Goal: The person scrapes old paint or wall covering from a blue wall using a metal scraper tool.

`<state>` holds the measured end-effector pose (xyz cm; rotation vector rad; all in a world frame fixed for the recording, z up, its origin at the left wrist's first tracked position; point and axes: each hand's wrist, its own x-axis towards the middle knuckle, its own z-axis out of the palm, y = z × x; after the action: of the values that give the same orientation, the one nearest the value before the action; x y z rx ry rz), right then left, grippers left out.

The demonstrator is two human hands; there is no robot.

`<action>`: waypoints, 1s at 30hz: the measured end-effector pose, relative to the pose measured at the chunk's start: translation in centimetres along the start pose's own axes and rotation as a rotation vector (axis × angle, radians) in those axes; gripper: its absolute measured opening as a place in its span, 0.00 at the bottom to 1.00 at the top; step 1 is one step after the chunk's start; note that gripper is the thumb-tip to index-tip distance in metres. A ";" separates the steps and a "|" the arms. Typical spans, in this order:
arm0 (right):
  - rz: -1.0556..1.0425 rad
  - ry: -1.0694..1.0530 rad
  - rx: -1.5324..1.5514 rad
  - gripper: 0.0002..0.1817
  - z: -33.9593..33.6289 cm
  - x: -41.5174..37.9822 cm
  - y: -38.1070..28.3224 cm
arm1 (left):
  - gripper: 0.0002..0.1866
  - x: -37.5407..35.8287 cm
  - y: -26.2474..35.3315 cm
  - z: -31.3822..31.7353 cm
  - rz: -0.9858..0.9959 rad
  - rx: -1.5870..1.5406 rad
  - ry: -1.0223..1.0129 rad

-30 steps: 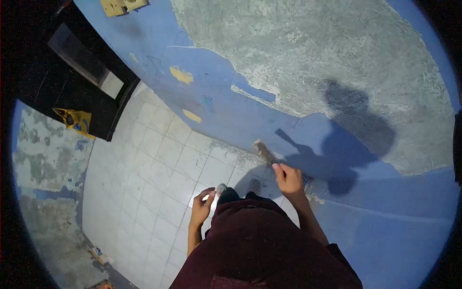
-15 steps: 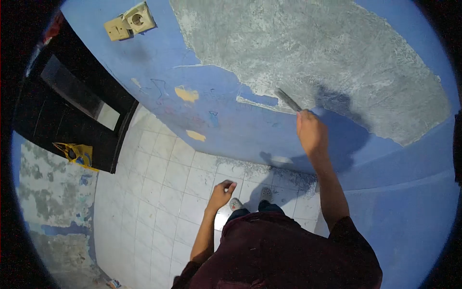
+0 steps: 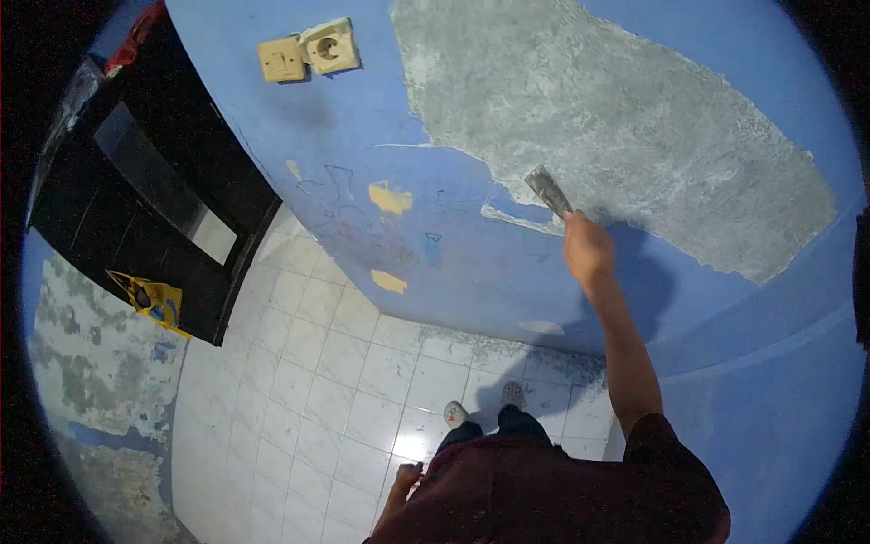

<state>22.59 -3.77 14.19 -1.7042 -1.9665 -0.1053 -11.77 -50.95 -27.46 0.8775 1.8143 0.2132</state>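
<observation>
A putty knife (image 3: pixel 548 189) with a flat, smeared metal blade is in my right hand (image 3: pixel 589 247), its fingers wrapped round the handle. The blade overlaps the lower edge of a large grey bare patch (image 3: pixel 616 109) on the blue wall, just above a small strip of blue paint with a ragged white rim. My left hand (image 3: pixel 410 474) hangs low beside the dark shirt, partly hidden by it. Its fingers are curled in, and nothing shows in them.
Beige switch and socket plates (image 3: pixel 308 52) sit on the blue wall (image 3: pixel 471 281). A yellow bag (image 3: pixel 156 299) hangs by the dark door (image 3: pixel 72 204) at left. Grey debris (image 3: pixel 471 349) lies along the wall's foot on the white tiled floor (image 3: pixel 272 408).
My left hand has dropped down and back towards my body. The putty knife has turned so that more of its blade face shows. The view has shifted, moving the wall rightward.
</observation>
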 end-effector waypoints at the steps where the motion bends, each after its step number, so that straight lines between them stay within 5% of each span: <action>1: -0.009 0.009 -0.001 0.13 -0.1 0.3 -0.8 | 0.23 -0.7 0.3 0.0 -0.233 -0.300 -0.031; 3: 0.116 -0.156 0.107 0.11 -0.3 0.5 -2.4 | 0.22 -1.5 0.6 -1.5 -0.274 -0.398 -0.077; 5: 0.019 -0.083 0.151 0.12 2.0 -0.6 -0.6 | 0.21 -1.6 -0.1 -2.3 -0.428 -0.590 -0.053; 9: -0.194 0.014 0.218 0.12 -0.1 -1.1 2.4 | 0.21 -1.7 -1.6 -3.3 -0.310 -0.818 0.113; 12: -0.100 -0.122 0.372 0.12 -5.6 0.5 2.0 | 0.21 -3.0 -1.8 -2.8 -0.238 -0.888 0.238; 13: -0.113 -0.120 0.365 0.12 -7.3 0.8 1.2 | 0.20 -3.5 -2.2 -2.2 -0.230 -0.897 0.279; 15: 0.179 -0.202 0.448 0.12 -9.5 1.2 -0.8 | 0.19 -4.9 -2.9 -0.4 -0.300 -0.951 0.292; 17: 0.082 -0.096 0.270 0.12 -8.3 1.5 -0.3 | 0.19 -3.7 -9.9 4.1 -0.030 -0.773 0.181; 18: 0.000 0.009 0.084 0.13 -7.8 1.5 -0.1 | 0.19 -5.1 -8.5 4.5 -0.028 -0.778 0.190; 20: -0.031 -0.108 0.187 0.13 -9.1 1.5 -0.6 | 0.18 -9.7 -4.0 5.3 -0.375 -0.797 0.199; 22: -0.067 -0.225 0.287 0.13 -10.1 2.3 -1.3 | 0.18 -9.7 -7.7 8.5 -0.209 -0.576 0.094; 24: -0.241 -0.380 0.477 0.13 -10.4 3.9 -1.9 | 0.20 -10.0 -12.4 12.5 -0.215 -0.690 0.164; 28: -0.165 -0.431 0.667 0.12 -12.9 6.2 -7.0 | 0.22 -12.0 -15.8 16.6 -0.244 -0.900 0.288; 30: -0.197 -0.181 0.532 0.12 -13.3 6.7 -9.5 | 0.23 -12.7 -16.8 16.3 -0.259 -0.946 0.312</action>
<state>17.72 -4.88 31.16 -1.2081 -2.0489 0.4769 -3.21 -75.39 -33.78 -0.0648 1.7831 0.9827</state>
